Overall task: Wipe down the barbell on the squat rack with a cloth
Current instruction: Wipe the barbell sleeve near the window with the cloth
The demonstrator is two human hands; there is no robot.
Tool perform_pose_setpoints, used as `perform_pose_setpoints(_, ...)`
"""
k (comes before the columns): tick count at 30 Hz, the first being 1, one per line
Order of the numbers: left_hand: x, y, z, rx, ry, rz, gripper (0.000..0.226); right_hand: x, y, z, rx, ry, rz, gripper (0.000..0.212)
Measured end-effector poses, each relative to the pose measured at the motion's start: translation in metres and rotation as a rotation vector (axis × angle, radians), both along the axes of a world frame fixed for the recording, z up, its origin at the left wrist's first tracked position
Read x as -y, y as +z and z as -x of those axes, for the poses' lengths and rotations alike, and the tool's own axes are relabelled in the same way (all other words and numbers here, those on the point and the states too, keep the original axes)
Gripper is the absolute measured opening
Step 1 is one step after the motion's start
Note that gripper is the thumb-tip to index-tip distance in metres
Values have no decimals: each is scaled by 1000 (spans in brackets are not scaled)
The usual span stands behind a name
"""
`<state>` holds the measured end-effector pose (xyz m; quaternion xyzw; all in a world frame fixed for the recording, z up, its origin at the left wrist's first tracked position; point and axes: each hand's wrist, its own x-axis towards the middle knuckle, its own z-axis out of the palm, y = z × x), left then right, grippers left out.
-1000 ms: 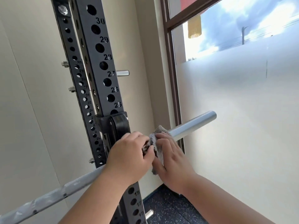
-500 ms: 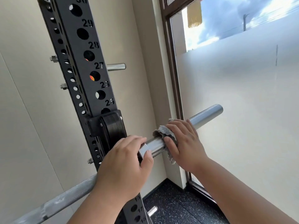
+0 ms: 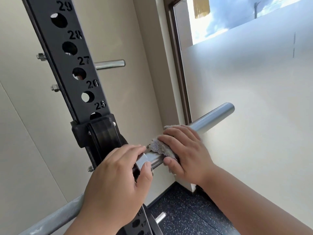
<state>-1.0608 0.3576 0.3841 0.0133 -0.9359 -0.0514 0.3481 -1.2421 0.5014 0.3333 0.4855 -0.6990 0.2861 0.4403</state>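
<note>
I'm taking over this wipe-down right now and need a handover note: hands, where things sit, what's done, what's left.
Left hand grips the barbell at the collar, beside the rack upright.
Right hand holds the cloth around the sleeve, just outboard of the collar.
Done: wiping under way on the sleeve; extent unclear.
Left: likely the outer sleeve end and the shaft.

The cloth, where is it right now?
In the head view, mid-frame: the cloth is draped over the barbell under the right hand, just right of the left hand.
</note>
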Motion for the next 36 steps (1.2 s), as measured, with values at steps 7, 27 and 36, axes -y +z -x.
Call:
perform_pose_setpoints(7, 1, -1, 1, -41, -9, 12, 48, -37, 7, 91, 188, -198, 125, 42)
perform_pose_setpoints(27, 0, 2, 2, 53, 6, 5, 55, 2, -11, -26, 72, -1, -74, 51)
perform_pose_setpoints(36, -8, 8, 0, 133, 45, 41, 63, -35, 0, 78, 151, -237, 87, 47)
